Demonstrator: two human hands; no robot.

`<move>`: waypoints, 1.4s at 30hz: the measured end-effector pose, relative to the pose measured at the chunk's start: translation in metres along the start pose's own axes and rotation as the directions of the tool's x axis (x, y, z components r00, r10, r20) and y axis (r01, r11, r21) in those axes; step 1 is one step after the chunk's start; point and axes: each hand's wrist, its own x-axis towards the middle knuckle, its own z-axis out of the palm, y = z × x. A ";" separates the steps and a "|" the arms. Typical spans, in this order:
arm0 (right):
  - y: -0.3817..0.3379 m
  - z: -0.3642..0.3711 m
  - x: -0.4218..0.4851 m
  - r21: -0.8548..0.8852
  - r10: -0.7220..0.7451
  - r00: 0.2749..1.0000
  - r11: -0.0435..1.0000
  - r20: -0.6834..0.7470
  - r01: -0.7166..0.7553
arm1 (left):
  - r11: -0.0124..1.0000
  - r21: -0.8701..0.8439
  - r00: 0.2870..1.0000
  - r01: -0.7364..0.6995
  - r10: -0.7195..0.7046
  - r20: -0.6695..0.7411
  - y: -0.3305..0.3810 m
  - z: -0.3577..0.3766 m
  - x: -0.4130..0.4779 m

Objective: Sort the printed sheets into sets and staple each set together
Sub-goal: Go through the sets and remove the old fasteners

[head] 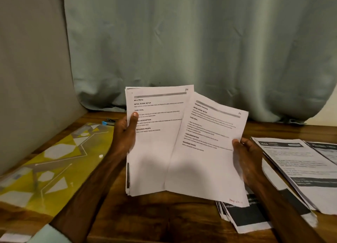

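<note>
sheets held up over the table, one in each hand

nearest, on the wooden table (164, 222), a fanned pile (246, 218) of printed pages with dark blocks lies at the right, partly under the right forearm. above the table's middle the left hand (125, 133) grips a stack (155, 155) of sheets by its left edge, thumb on the front page and fingers behind. the right hand (246, 157) pinches a single sheet (206, 151) at its right edge, thumb in front. this sheet tilts clockwise and overlaps the right part of the stack. both top pages show headed text and a handwritten mark in the upper right corner.

further right, a second pile (295, 168) lies flat on the table, with a third pile (326, 149) overlapping its far corner. at the left a yellow mat (56, 160) with pale shapes covers the table. past the mat's far end, just behind the left hand, lies a stapler (108, 122), blue and black. a grey-green curtain (200, 42) hangs behind it all.
</note>
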 end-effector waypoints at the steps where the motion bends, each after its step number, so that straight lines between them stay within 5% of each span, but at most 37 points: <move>1: 0.003 0.000 0.001 -0.019 -0.003 1.000 1.000 -0.002 0.003 | 1.000 -0.010 1.000 -0.009 0.009 -0.026 0.001 -0.004 0.003; 6: 0.006 0.003 0.002 -0.062 -0.009 1.000 0.998 0.016 0.010 | 1.000 -0.009 0.997 0.007 -0.008 -0.080 0.005 -0.013 0.006; 26: -0.005 0.010 -0.012 -0.062 -0.147 0.973 0.985 0.180 0.160 | 0.999 -0.013 0.994 0.032 -0.031 0.109 0.000 -0.004 -0.006; 42: 0.000 0.021 -0.018 0.044 -0.081 0.967 0.996 0.241 0.072 | 0.992 -0.091 0.978 0.084 -0.065 0.199 0.001 0.012 -0.021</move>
